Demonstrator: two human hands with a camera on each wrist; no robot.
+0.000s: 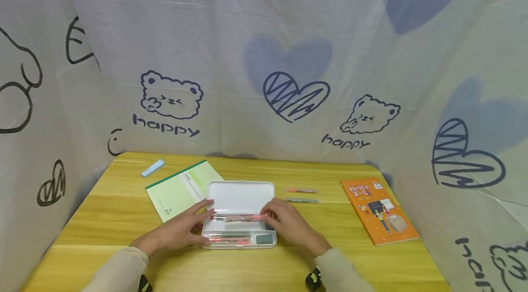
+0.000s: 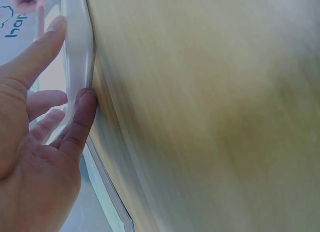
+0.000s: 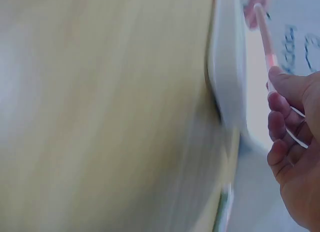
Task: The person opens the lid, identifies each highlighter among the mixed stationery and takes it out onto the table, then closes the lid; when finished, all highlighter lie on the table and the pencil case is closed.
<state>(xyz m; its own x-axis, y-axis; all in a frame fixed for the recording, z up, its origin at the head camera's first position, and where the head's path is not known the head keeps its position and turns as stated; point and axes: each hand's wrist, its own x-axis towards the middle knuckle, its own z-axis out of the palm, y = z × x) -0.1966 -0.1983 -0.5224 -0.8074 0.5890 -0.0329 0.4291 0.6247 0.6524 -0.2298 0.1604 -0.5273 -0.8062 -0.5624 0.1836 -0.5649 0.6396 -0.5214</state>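
A white pencil case [image 1: 241,195] lies on the table with its lid raised toward the back. My left hand [image 1: 181,227] holds it by the left side, the thumb at the front corner and the fingers near the lid; the left wrist view shows thumb and fingers on the case's edge [image 2: 80,47]. Between thumb and fingertips my right hand [image 1: 290,223] pinches a pink pen [image 3: 265,35], lying level over the case. In the front compartment are pens [image 1: 228,240] and a dark green block [image 1: 264,239], perhaps an eraser.
A green notebook [image 1: 177,191] lies partly behind the case at left, with a light blue strip [image 1: 153,168] beyond. Right of the case are an orange-pink pen [image 1: 302,190] and a grey-green pen [image 1: 302,200]. An orange book [image 1: 379,214] lies far right; printed cloth [image 1: 231,53] surrounds the table.
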